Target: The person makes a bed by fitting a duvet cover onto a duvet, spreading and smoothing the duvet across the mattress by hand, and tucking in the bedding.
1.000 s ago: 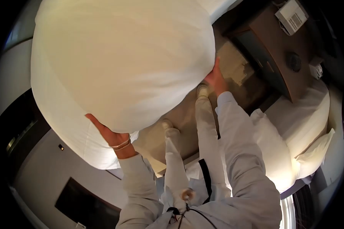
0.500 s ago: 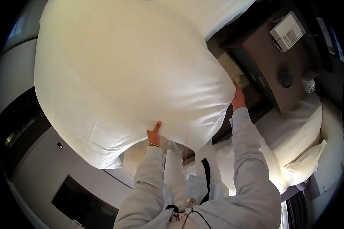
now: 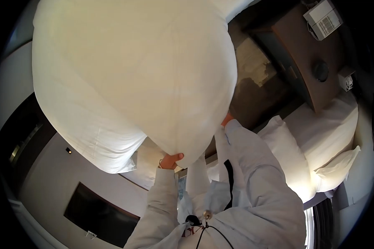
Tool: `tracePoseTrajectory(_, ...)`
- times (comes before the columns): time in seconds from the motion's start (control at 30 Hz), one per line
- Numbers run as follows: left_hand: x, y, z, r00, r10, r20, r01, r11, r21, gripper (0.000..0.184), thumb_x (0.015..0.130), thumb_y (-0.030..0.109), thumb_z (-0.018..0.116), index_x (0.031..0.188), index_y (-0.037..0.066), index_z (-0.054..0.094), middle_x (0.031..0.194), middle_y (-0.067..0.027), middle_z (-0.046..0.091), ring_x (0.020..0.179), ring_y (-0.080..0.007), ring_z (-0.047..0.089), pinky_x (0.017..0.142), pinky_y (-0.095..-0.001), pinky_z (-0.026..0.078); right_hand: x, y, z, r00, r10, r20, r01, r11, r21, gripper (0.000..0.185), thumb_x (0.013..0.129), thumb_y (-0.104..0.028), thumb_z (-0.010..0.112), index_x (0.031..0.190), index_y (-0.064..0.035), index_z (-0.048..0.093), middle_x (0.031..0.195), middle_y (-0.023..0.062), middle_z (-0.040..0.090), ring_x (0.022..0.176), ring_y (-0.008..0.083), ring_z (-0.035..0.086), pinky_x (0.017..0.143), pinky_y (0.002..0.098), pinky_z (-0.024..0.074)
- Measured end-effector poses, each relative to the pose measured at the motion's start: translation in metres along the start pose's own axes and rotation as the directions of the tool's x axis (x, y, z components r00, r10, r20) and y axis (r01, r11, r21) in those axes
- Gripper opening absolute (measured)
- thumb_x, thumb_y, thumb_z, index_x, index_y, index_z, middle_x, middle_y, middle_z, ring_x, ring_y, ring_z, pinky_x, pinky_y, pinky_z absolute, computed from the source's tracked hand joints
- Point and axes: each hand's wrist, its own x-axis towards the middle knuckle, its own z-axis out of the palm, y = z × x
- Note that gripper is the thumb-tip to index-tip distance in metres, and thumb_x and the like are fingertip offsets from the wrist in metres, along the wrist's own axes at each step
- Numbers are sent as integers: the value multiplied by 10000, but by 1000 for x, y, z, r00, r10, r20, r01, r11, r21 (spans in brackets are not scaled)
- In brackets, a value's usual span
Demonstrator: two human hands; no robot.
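Note:
A large white duvet [image 3: 153, 74] fills the upper middle of the head view, puffed up and hanging in front of me. My left hand [image 3: 169, 161] is closed on its lower edge, with the thumb lying over the front of the cloth. At the duvet's lower right side is my right hand [image 3: 227, 119], gripping the edge; its fingers are mostly hidden behind the fabric. Between the two hands the cloth hangs down in a rounded point. A looser fold [image 3: 112, 159] of the duvet droops to the left of my left hand.
On the right stands a brown bedside table [image 3: 295, 54] bearing a telephone [image 3: 323, 20] and a round dark object [image 3: 321, 71]. White pillows [image 3: 286, 153] lie below it. A dark wall-mounted screen [image 3: 102, 213] is at lower left.
My right hand has moved left and slightly down, drawing the duvet's right side inward. My left hand has shifted a little lower. The wrinkles across the right part have smoothed out.

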Motion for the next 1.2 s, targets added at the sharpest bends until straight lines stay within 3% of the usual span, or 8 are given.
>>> tracePoseTrajectory(0.3, 5, -53, -41, 994, 111, -3, -110, 990, 93, 491, 782, 244, 563, 1172, 24, 363, 1112, -98, 470, 1017, -231, 463, 868, -360, 381, -56, -25, 33, 911, -412, -5, 394, 867, 306, 450, 827, -376, 441, 1164, -80, 410, 1144, 83, 484, 999, 235, 484, 837, 318, 399)
tracePoseTrajectory(0.53, 42, -34, 40, 999, -46, 7, 46, 973, -228, 485, 679, 56, 643, 1115, 60, 430, 1038, -80, 499, 985, -201, 471, 853, -305, 386, -156, -135, -43, 519, -722, -457, 731, 652, -200, 331, 827, -293, 485, 1050, -48, 499, 977, 85, 548, 912, 227, 519, 809, 300, 405)
tracePoseTrajectory(0.6, 49, -46, 51, 997, -79, 0, 77, 970, -230, 500, 666, 39, 651, 1114, 54, 430, 1042, -76, 500, 981, -201, 474, 845, -304, 389, -192, -138, -76, 337, -937, 86, 118, -48, -992, 195, 834, -198, 487, 990, -86, 523, 889, 57, 544, 864, 193, 512, 781, 285, 405)
tracePoseTrajectory(0.63, 51, -49, 56, 994, -111, 4, 109, 966, -235, 515, 652, 23, 658, 1113, 49, 430, 1046, -72, 500, 978, -200, 477, 837, -304, 392, -196, -140, -64, 336, -937, 96, 118, -59, -991, 195, 834, -198, 487, 990, -86, 523, 889, 57, 544, 864, 193, 512, 781, 285, 405)
tracePoseTrajectory(0.7, 51, -53, 64, 997, -71, 34, 78, 955, -285, 519, 650, 31, 665, 1113, 48, 431, 1051, -70, 500, 977, -201, 477, 835, -305, 392, -196, -156, -41, 301, -820, -486, 735, 524, -430, 182, 820, -118, 506, 988, -50, 517, 837, 44, 477, 856, 155, 476, 804, 251, 391)
tracePoseTrajectory(0.87, 76, -41, 55, 989, -114, -95, 95, 979, -181, 542, 659, 24, 641, 1143, 40, 397, 1109, -68, 463, 1034, -220, 434, 876, -331, 371, -204, -161, -61, 304, -893, -331, 654, 448, -609, 142, 825, -154, 501, 951, -90, 513, 911, 29, 466, 879, 127, 464, 781, 267, 413)
tracePoseTrajectory(1.03, 61, -40, 65, 970, 38, 241, 47, 941, -335, 502, 665, 105, 677, 1097, 25, 434, 1040, -73, 510, 960, -199, 491, 815, -312, 417, -237, -146, 41, 326, -800, -504, 616, 584, -528, 254, 805, -189, 519, 1034, -107, 448, 980, 3, 478, 959, 140, 465, 858, 283, 386)
tracePoseTrajectory(1.2, 99, -53, 54, 999, -47, 10, 48, 952, -301, 530, 671, 106, 670, 1129, 40, 411, 1080, -68, 488, 982, -207, 481, 826, -310, 410, -203, -198, -169, 537, -683, -495, 474, 730, -493, 385, 850, -205, 438, 1215, -103, 372, 1151, 46, 466, 1035, 169, 457, 909, 292, 357)
